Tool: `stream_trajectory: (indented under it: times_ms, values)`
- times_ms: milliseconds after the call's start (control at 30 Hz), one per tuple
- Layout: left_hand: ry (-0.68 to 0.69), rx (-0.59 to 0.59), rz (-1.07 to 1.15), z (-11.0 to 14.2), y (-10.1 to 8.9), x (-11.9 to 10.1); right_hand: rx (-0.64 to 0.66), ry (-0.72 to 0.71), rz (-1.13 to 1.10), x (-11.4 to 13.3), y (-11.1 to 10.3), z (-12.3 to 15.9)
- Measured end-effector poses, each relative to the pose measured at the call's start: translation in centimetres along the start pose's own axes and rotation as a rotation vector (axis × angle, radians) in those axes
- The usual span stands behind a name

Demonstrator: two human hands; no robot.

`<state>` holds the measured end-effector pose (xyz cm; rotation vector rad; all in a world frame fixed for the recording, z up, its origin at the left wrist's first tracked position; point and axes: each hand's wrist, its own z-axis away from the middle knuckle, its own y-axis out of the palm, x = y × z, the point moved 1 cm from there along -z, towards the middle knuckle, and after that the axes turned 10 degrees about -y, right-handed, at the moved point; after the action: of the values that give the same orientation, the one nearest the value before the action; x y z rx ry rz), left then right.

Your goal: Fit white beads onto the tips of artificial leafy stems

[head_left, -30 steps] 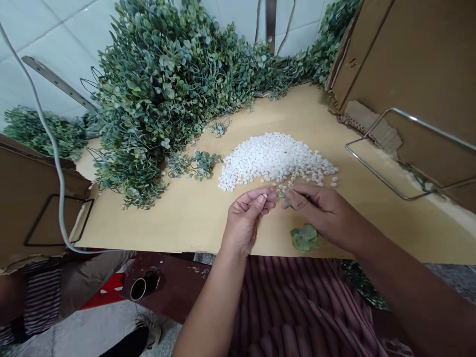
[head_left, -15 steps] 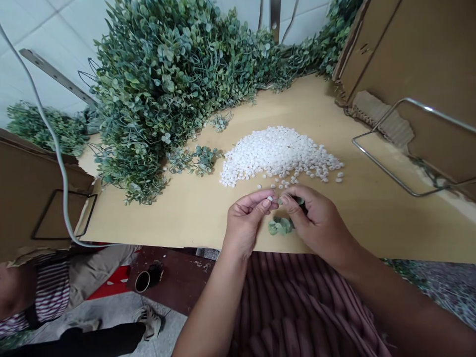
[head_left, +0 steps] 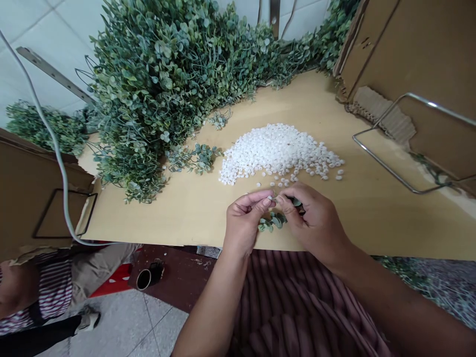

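Observation:
Thumb and fingers of my left hand [head_left: 246, 214] pinch a small white bead [head_left: 269, 198]. My right hand [head_left: 311, 210], closed too, grips a sprig of artificial green leaves [head_left: 273, 221] whose leafy end hangs below the fingers. Both sets of fingertips meet just over the cardboard tabletop, and the stem's tip appears at or very near the bead; whether it is inside the bead I cannot tell. Beyond the hands lies a heap of white beads [head_left: 278, 148], with several loose ones along its near edge.
A big mound of artificial greenery [head_left: 167, 74] fills the back left, with loose sprigs [head_left: 199, 158] beside it. Cardboard walls [head_left: 420, 59] and a bent metal rod [head_left: 394, 171] stand at right. A white cable [head_left: 61, 163] hangs at left, near a seated person [head_left: 55, 282].
My right hand has shifted slightly left toward the bead, and the hanging leaves have turned and moved left. The nearby person's foot has moved.

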<state>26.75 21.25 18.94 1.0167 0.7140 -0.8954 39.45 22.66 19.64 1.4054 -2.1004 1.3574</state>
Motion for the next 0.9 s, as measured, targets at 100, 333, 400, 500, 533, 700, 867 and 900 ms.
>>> stream_trajectory:
  times_ms: [100, 333, 400, 500, 533, 700, 867, 900]
  values:
    - [0.002, 0.004, 0.005, 0.0, 0.0, 0.0, -0.022, -0.044, 0.031, -0.1, 0.1, 0.1]
    - [0.001, -0.013, -0.006, -0.1, 0.1, 0.0, -0.094, -0.153, 0.097, -0.3, 0.3, 0.4]
    - [0.002, -0.004, -0.005, -0.1, 0.1, 0.0, -0.095, -0.163, 0.111, -0.3, 0.3, 0.5]
    - [0.007, 0.005, -0.008, -0.1, 0.2, 0.0, -0.094, -0.164, 0.113, -0.4, 0.4, 0.5]
    - [0.009, 0.004, -0.012, -0.1, 0.2, 0.0, -0.093, -0.158, 0.109, -0.4, 0.4, 0.4]
    - [0.035, -0.009, -0.041, -0.1, 0.2, 0.1, -0.116, -0.143, 0.101, -0.3, 0.7, 0.6]
    - [0.072, 0.016, -0.104, -0.2, 0.2, 0.1, -0.124, -0.076, 0.047, -0.3, 0.9, 1.1]
    - [0.070, 0.025, -0.111, -0.2, 0.2, 0.0, -0.123, -0.039, 0.001, -0.3, 0.9, 1.2]
